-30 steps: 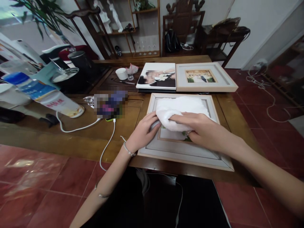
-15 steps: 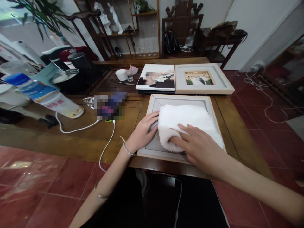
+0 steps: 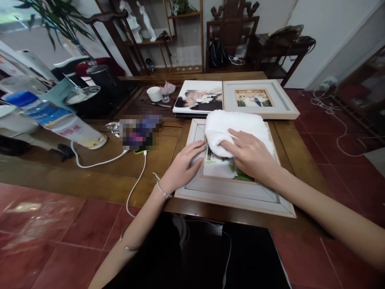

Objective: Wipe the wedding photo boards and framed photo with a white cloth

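Observation:
A pale wooden picture frame [image 3: 228, 188] lies flat near the front edge of the table. On its upper half rests a folded white towel [image 3: 240, 124], with the lower part of a photo showing beneath it. My right hand [image 3: 252, 154] is closed on the towel's near edge, its thumb tucked into the fold and the other fingers on top. With fingers stretched out, my left hand [image 3: 188, 162] lies flat on the frame's left side, fingertips close to the towel's left edge.
Behind lie a white photo panel [image 3: 198, 98] and another framed picture [image 3: 258, 98]. Left on the table [image 3: 102, 176] are a blue-capped bottle [image 3: 60, 120], a blurred-out item [image 3: 141, 132] with white cables, and a small white cup [image 3: 154, 94].
My right hand and the towel have moved away from me, toward the frame's far edge. More of the photo and the frame's near corner now show. The left hand has stayed in place.

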Demonstrator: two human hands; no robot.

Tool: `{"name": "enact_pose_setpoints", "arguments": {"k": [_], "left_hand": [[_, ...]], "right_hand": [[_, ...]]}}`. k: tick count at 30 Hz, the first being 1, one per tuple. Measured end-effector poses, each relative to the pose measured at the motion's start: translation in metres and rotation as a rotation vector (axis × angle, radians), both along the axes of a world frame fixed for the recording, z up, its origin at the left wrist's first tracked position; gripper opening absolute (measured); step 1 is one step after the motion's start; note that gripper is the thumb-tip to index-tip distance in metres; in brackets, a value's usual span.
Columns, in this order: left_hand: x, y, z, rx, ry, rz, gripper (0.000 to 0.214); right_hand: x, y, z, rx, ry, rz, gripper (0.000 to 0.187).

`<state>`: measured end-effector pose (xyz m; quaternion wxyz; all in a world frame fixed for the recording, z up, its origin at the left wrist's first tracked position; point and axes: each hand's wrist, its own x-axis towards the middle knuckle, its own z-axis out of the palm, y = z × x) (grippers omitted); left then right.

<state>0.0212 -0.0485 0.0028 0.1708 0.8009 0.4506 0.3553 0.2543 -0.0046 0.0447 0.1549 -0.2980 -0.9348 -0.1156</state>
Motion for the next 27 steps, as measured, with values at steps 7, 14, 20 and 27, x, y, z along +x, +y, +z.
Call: {"name": "enact_pose_setpoints", "arguments": {"k": [7, 14, 20, 27], "left_hand": [[0.0, 0.0, 0.001, 0.005, 0.014, 0.0, 0.032], [0.0, 0.0, 0.002, -0.005, 0.011, -0.01, 0.031], [0.0, 0.001, 0.002, 0.007, 0.014, -0.011, 0.029], [0.0, 0.002, 0.002, 0.027, 0.012, -0.021, 0.029]], "right_hand": [[0.009, -0.009, -0.008, 0.016, -0.001, 0.083, 0.049], [0.01, -0.017, -0.01, -0.036, -0.075, 0.112, 0.045], [0.016, -0.019, -0.012, -0.073, -0.04, 0.137, 0.048], [0.023, -0.024, -0.01, -0.083, 0.006, 0.191, 0.049]]}}
